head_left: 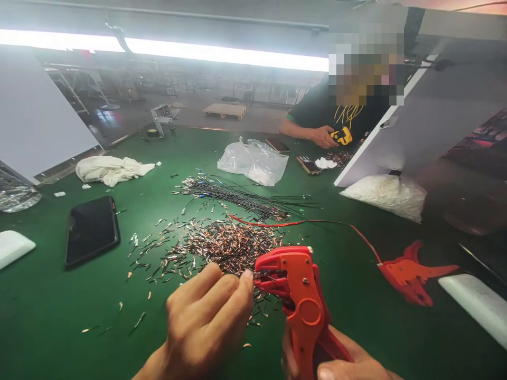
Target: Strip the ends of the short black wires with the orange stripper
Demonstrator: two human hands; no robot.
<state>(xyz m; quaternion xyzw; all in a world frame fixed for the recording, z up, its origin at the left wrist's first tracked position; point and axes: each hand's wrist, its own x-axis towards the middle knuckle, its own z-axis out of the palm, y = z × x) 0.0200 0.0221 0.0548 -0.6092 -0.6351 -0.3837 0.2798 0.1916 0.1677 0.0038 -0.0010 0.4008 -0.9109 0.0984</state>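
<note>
My right hand (348, 359) is wrapped round the handles of a red and orange wire stripper (307, 295), held upright with its jaws facing left. My left hand (209, 311) is closed in a pinch right at the jaws, on what looks like a thin black wire (261, 274) that runs between them; most of it is hidden by the fingers. Beyond both hands lies a heap of short cut wire ends (233, 243), black with copper-coloured bits. Farther back is a bundle of long black wires (237, 198) with metal terminals at the left ends.
A second red wire stripper (407, 272), tied to a red cord, lies right. A black phone (93, 232) and white cloth (113, 170) lie left. Plastic bags (253, 161) stand behind. Across the green table (39, 316), a co-worker's hand (322, 137) holds a yellow tool (343, 136).
</note>
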